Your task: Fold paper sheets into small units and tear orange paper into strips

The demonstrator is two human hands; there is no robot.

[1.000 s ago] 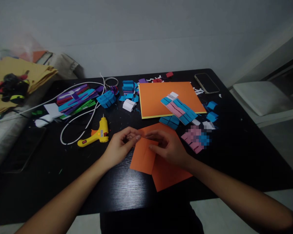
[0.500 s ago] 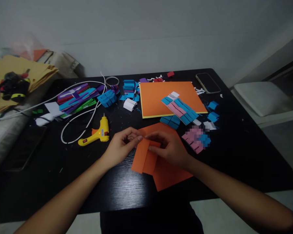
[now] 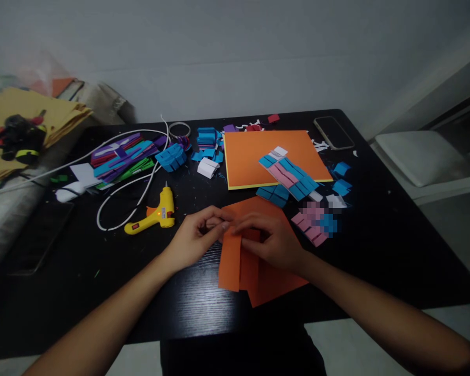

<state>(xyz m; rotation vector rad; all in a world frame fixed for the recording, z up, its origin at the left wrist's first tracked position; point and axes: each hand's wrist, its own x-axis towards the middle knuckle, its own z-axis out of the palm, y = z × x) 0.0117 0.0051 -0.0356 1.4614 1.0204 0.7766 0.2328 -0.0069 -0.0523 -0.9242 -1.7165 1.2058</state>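
Note:
Between my two hands is a folded piece of orange paper (image 3: 231, 263), its lower flaps hanging toward me. My left hand (image 3: 199, 234) pinches its upper left corner with thumb and fingertips. My right hand (image 3: 272, 240) grips the top right part, thumb below and fingers over the upper edge. Under it on the table lies a larger orange sheet (image 3: 284, 282), partly covered by my right hand and the folded piece. A yellow hot glue gun (image 3: 156, 214) rests left of my left hand, its small light lit.
Behind my hands, an orange sheet stack (image 3: 266, 156) carries a blue and pink paper strip piece (image 3: 288, 175). Pink and blue pieces (image 3: 313, 224) lie to the right. A white cable (image 3: 113, 198), coloured strips (image 3: 125, 156) and a phone (image 3: 333, 133) are on the black table (image 3: 376, 250).
The folded orange paper has turned a little more upright and moved slightly toward me and to the right. Both hands keep hold of it in nearly the same place.

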